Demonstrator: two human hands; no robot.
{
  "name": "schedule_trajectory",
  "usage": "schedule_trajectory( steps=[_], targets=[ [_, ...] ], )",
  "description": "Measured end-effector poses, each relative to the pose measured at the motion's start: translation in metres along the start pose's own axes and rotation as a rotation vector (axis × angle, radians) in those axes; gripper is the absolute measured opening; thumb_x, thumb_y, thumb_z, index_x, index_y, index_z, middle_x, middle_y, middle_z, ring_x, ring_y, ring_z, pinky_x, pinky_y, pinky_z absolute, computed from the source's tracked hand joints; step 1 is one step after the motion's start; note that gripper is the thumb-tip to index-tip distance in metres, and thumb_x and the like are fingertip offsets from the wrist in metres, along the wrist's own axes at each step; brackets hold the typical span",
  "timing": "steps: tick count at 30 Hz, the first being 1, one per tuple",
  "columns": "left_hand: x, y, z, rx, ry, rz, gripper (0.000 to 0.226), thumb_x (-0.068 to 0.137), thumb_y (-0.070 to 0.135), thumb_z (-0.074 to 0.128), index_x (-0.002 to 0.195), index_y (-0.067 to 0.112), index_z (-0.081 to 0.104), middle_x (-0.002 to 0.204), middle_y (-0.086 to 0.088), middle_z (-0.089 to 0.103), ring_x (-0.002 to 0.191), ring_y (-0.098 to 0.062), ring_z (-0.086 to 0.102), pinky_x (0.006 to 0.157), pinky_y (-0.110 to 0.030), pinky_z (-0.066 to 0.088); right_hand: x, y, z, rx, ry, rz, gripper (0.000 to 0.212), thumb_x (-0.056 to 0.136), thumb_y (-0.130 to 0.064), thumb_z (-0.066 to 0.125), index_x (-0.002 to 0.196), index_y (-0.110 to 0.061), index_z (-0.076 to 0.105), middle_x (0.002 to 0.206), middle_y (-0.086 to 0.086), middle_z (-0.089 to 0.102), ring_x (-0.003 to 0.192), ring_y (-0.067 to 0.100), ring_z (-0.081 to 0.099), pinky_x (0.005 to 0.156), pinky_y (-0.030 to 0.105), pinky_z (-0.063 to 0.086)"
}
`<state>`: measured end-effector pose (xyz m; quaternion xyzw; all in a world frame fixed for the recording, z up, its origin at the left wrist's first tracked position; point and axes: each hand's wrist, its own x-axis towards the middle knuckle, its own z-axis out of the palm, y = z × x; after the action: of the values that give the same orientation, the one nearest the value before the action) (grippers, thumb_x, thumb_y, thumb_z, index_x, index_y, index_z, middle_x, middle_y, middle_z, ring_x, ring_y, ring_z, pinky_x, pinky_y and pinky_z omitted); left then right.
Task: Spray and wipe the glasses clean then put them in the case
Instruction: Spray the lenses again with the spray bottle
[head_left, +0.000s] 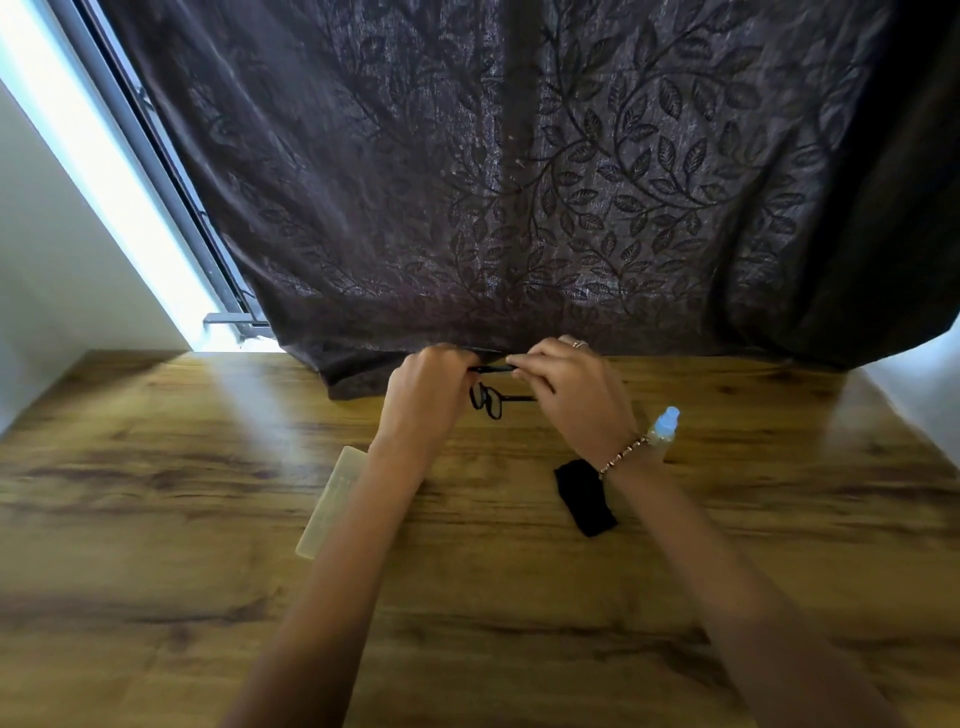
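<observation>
The glasses (491, 397) hang above the bench (208, 467), pinched between the left hand (423, 395) and right hand (576, 395). Below the right grip lie a black cloth (584, 496) and spray bottle (665, 426); the case (332, 501) lies below the left grip.

This looks like a room in a home. A dark brown curtain with a woven leaf pattern (519, 182) hangs at 12 o'clock and its lower edge lies on a wooden table with a warm brown grain (156, 467). At 10 o'clock, a bright window with a grey metal frame (171, 182) meets a plain white wall (52, 249).
</observation>
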<state>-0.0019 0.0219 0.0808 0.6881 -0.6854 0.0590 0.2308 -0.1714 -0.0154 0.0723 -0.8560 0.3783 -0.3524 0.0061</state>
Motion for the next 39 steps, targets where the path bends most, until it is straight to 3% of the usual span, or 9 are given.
schedule_trajectory(
  steps=[3,8,11,15,22,27,31,33,39],
  targets=[
    [-0.004,-0.003,0.012,-0.062,0.062,-0.07,0.017,0.093,0.019,0.056,0.1,0.016,0.072,0.087,-0.005,0.07,0.077,-0.028,0.067,0.063,-0.034,0.052,-0.008,0.011,-0.003,0.095,0.125,0.047,0.029,0.095,-0.026,0.057,0.119,-0.011,0.066,0.11,0.001,0.07,0.102,0.013,0.063,0.084,0.024,0.051],
    [-0.012,-0.017,0.039,-0.378,0.099,-0.236,0.015,0.091,0.017,0.063,0.1,0.011,0.073,0.074,0.008,0.064,0.065,-0.01,0.06,0.058,-0.014,0.041,-0.045,0.066,-0.012,0.059,0.277,0.409,0.037,0.1,-0.034,0.042,0.126,-0.012,0.057,0.122,0.005,0.063,0.116,0.016,0.054,0.096,0.021,0.034],
    [-0.017,-0.021,0.054,-0.558,0.07,-0.305,0.019,0.09,0.017,0.064,0.106,0.011,0.072,0.087,0.004,0.071,0.075,0.002,0.062,0.067,-0.002,0.042,-0.077,0.099,-0.006,-0.085,0.155,0.53,0.042,0.093,-0.026,0.058,0.131,-0.009,0.052,0.12,0.015,0.059,0.112,0.03,0.052,0.092,0.031,0.037],
    [-0.021,-0.02,0.066,-0.678,0.062,-0.31,0.018,0.089,0.014,0.065,0.104,0.009,0.073,0.087,0.009,0.068,0.074,0.027,0.054,0.067,0.006,0.036,-0.107,0.118,0.013,0.007,0.003,0.63,0.057,0.09,-0.019,0.061,0.142,-0.021,0.037,0.126,0.014,0.051,0.109,0.028,0.051,0.085,0.034,0.042],
    [-0.028,-0.018,0.069,-0.795,0.163,-0.294,0.015,0.089,0.012,0.063,0.099,0.016,0.073,0.089,0.026,0.06,0.09,0.007,0.053,0.076,-0.012,0.044,-0.122,0.125,0.035,0.125,-0.012,0.637,0.076,0.088,-0.008,0.062,0.147,-0.031,0.02,0.133,0.014,0.049,0.109,0.026,0.057,0.08,0.03,0.048],
    [-0.03,-0.016,0.068,-0.84,0.257,-0.268,0.016,0.087,0.005,0.063,0.098,0.012,0.073,0.088,0.026,0.062,0.09,-0.002,0.052,0.078,-0.01,0.043,-0.122,0.131,0.038,0.139,0.011,0.674,0.069,0.088,-0.012,0.063,0.145,-0.024,0.026,0.111,0.012,0.061,0.098,0.026,0.063,0.077,0.034,0.052],
    [-0.028,-0.016,0.069,-0.796,0.341,-0.248,0.016,0.085,0.002,0.065,0.098,0.005,0.074,0.088,0.023,0.063,0.092,-0.012,0.052,0.081,-0.016,0.045,-0.116,0.113,0.03,0.313,0.109,0.761,0.064,0.092,-0.021,0.059,0.143,-0.034,0.021,0.108,0.007,0.061,0.088,0.017,0.064,0.076,0.039,0.057],
    [-0.027,-0.016,0.072,-0.783,0.37,-0.251,0.016,0.085,0.001,0.065,0.099,0.004,0.073,0.088,0.023,0.063,0.092,-0.005,0.051,0.081,-0.013,0.043,-0.115,0.091,0.03,0.428,0.141,0.733,0.061,0.096,-0.022,0.05,0.143,-0.04,0.015,0.089,0.006,0.064,0.068,0.006,0.064,0.058,0.024,0.056],
    [-0.024,-0.01,0.082,-0.782,0.39,-0.252,0.018,0.086,0.006,0.065,0.101,0.013,0.073,0.09,0.026,0.062,0.09,0.012,0.042,0.08,-0.005,0.036,-0.118,0.022,0.036,0.764,-0.034,0.748,0.051,0.099,-0.02,0.045,0.123,-0.059,0.022,0.075,0.004,0.059,0.047,0.017,0.056,0.043,0.027,0.05]
  ],
)
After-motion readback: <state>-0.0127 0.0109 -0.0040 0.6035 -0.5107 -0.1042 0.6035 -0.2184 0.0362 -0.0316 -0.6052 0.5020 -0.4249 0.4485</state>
